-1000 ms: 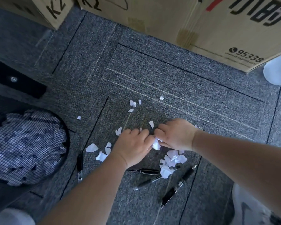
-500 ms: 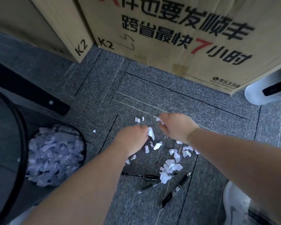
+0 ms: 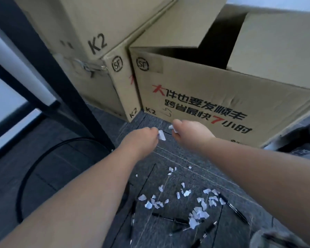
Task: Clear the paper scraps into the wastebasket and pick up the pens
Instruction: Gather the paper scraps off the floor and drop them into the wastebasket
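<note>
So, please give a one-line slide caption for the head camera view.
Both hands, left hand and right hand, pinch white paper scraps above grey carpet littered with scraps and black pens.

Soft, even daylight fills the scene, brightest at the pale panels [image 3: 5, 97] along the left edge, which are washed out to near white. The cardboard boxes [image 3: 213, 97] are well lit, their print sharp enough to read, while the dark carpet [image 3: 168, 230] stays dim and grainy. No hard shadows fall anywhere. The wide lens bends straight lines outward, so the black frame [image 3: 48, 81] and box edges lean. Slight motion blur softens the forearms and the lower corners.
</note>
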